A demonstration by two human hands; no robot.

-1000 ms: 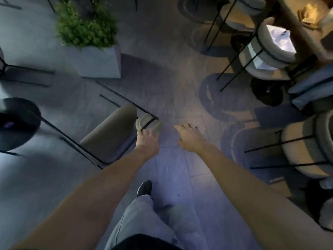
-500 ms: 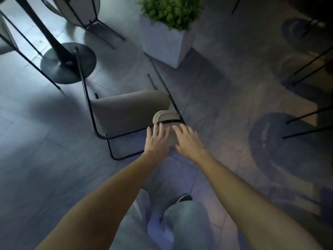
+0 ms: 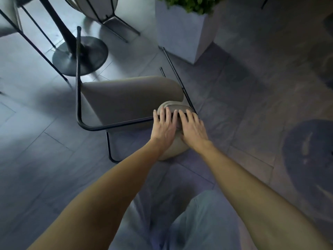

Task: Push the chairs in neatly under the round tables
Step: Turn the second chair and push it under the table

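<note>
Step in hand: the push on one chair is about to begin, as I judge it. Both hands sit on its backrest and it is not yet tucked in.
Left hand: lies flat on top of the backrest. Its fingers are straight and slightly spread, curled round nothing.
Right hand: just beside the left and laid the same way. Its fingers are straight and a little apart, pressing rather than gripping.
Where the chair is: on the floor, askew, with its seat facing the counter foot. One front leg reaches near that round foot.
Counter: only the dark stem and foot show, and the top is out of view.
Next move: a steady forward shove from both palms. It probably needs a slight turn to square the seat to the stem, keeping the frame off the planter on the right.
Count: two hands, one counter foot and one planter. There are three chairs, counting two other chairs at the top edge. Both are cropped and blurred, so the far-left one is likely a chair rather than certainly one.
</note>
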